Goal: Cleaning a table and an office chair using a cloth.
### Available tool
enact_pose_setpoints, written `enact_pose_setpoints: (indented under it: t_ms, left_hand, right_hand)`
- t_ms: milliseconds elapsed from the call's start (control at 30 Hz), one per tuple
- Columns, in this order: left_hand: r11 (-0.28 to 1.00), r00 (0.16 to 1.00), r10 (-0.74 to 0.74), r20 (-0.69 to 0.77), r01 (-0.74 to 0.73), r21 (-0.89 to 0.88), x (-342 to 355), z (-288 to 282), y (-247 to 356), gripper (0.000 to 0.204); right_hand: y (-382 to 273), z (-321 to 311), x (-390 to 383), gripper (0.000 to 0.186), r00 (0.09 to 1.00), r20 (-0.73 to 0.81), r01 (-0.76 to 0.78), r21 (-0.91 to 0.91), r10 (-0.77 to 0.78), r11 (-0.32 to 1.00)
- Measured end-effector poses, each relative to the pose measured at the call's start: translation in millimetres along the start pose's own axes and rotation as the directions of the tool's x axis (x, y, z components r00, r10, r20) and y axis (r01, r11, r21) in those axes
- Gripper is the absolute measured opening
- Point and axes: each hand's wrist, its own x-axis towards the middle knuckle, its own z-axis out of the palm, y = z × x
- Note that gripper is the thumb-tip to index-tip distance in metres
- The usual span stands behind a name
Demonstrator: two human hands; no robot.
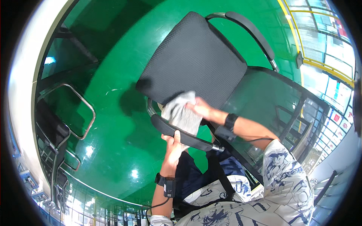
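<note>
A black chair with a textured padded seat (190, 56) and a mesh backrest (260, 90) stands before me. My right hand (200, 107) is closed on a pale grey cloth (179, 113), which lies bunched over the inner side of the near armrest (193, 139) and against the seat's edge. My left hand (172, 148) grips that armrest from outside, with my thumb up on it. The far armrest (249, 30) curves along the seat's other side.
More chairs with chrome tube frames (86, 113) stand to the left, along a dark glass wall (64, 56) with a pale frame. Yellow rails (313, 62) and a bright paned wall run at the right. The floor (120, 158) is glossy green.
</note>
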Motion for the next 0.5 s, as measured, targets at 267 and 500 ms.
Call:
enact_pose_setpoints:
  t_ms: [267, 500]
  left_hand:
    - [0.978, 0.977, 0.204, 0.057, -0.206, 0.041, -15, 19, 39, 0.047]
    - [0.995, 0.995, 0.090, -0.035, -0.091, -0.031, -18, 17, 28, 0.059]
  right_hand:
    - [-117, -120, 119, 0.062, 0.303, -0.513, -0.001, -0.843, -0.803, 0.538]
    - [-90, 22, 156, 0.052, 0.344, -0.066, 0.361, -0.912, -0.936, 0.197]
